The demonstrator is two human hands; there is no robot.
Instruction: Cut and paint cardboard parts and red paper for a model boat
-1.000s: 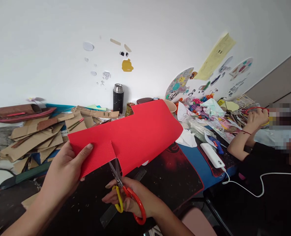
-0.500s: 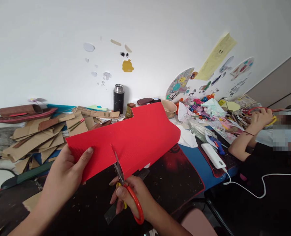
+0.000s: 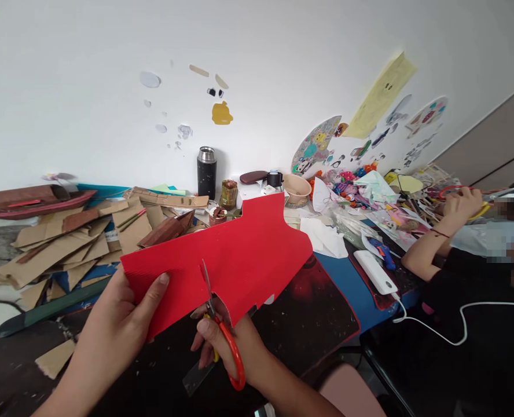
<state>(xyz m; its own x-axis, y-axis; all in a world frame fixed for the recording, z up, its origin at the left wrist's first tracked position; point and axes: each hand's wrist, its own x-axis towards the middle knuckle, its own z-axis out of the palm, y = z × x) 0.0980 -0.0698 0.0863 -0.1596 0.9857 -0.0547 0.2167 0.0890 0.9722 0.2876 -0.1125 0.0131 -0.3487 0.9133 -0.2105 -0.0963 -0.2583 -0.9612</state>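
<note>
My left hand (image 3: 118,324) grips the left end of a red corrugated sheet (image 3: 248,255) held up over the dark desk mat (image 3: 313,313), thumb on top. My right hand (image 3: 231,347) holds scissors (image 3: 222,336) with one red and one yellow handle. Their blades stand nearly closed inside a slit that runs up from the sheet's lower edge. The sheet's right part hangs free over the mat.
Brown cardboard pieces (image 3: 66,243) are piled at the left. A black flask (image 3: 206,172), a small bowl (image 3: 297,187) and craft clutter (image 3: 370,191) line the wall. A clear ruler (image 3: 196,376) lies under my right hand. Another person's arm (image 3: 434,243) rests at the right beside a white power bank (image 3: 374,272).
The scissors have closed and moved further up into the red sheet, lengthening the slit. The sheet has dropped slightly and flattened.
</note>
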